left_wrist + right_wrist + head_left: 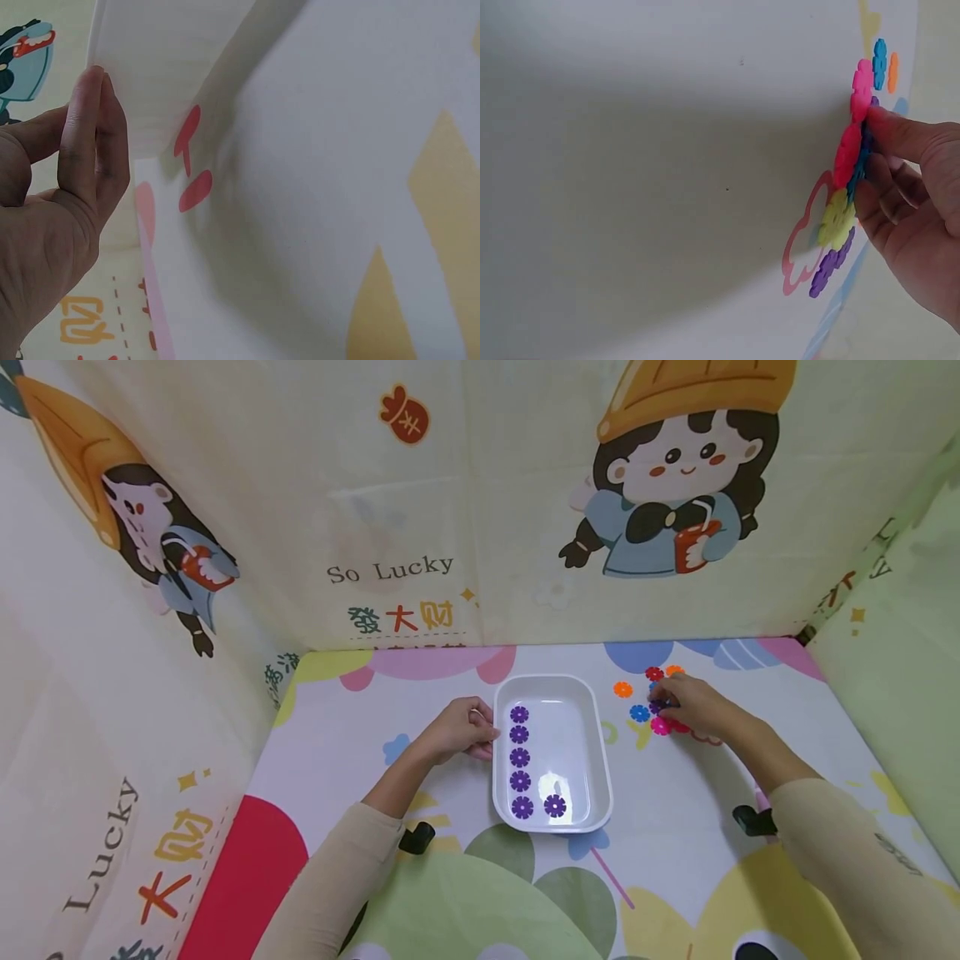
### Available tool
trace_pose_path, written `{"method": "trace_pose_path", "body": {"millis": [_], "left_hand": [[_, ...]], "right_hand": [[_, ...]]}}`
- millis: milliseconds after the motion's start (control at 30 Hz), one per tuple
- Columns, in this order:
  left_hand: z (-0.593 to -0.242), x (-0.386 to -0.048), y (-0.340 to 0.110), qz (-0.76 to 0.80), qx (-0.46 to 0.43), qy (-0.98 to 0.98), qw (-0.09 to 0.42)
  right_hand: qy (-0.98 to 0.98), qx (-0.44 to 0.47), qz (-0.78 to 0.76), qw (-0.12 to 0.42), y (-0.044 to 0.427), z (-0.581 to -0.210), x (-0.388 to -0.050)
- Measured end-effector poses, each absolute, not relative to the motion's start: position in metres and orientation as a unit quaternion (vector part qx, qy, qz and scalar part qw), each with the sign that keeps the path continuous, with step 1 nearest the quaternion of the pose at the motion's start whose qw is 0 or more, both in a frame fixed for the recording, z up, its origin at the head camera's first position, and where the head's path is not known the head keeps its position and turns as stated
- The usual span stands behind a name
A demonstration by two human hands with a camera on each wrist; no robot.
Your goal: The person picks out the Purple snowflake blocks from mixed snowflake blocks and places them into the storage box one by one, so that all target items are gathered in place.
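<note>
Left hand (456, 731): pinching tray (573, 735) rim | Your right hand (696, 706), nearer: fingertips at purple piece (657, 705), clamped or not, cannot tell | Piece: right of tray, whose length runs away from you

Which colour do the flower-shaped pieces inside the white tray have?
All the flower-shaped pieces in the tray are purple; the head view shows this best.
</note>
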State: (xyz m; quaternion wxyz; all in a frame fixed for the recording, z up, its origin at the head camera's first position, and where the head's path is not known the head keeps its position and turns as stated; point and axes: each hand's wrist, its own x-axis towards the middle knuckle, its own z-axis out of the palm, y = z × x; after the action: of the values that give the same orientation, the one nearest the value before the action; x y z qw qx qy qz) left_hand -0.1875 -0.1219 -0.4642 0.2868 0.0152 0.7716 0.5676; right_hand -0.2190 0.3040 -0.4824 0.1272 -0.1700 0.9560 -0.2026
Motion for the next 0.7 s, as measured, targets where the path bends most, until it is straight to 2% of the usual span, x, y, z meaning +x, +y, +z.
{"method": "trace_pose_path", "body": {"millis": [700], "left_hand": [[-0.4618,-0.1858,-0.1217,0.564,0.020,0.775,0.285]], "right_hand": [[0.957,-0.150,-0.201,0.148,0.3006,-0.4814,-0.2247]]}}
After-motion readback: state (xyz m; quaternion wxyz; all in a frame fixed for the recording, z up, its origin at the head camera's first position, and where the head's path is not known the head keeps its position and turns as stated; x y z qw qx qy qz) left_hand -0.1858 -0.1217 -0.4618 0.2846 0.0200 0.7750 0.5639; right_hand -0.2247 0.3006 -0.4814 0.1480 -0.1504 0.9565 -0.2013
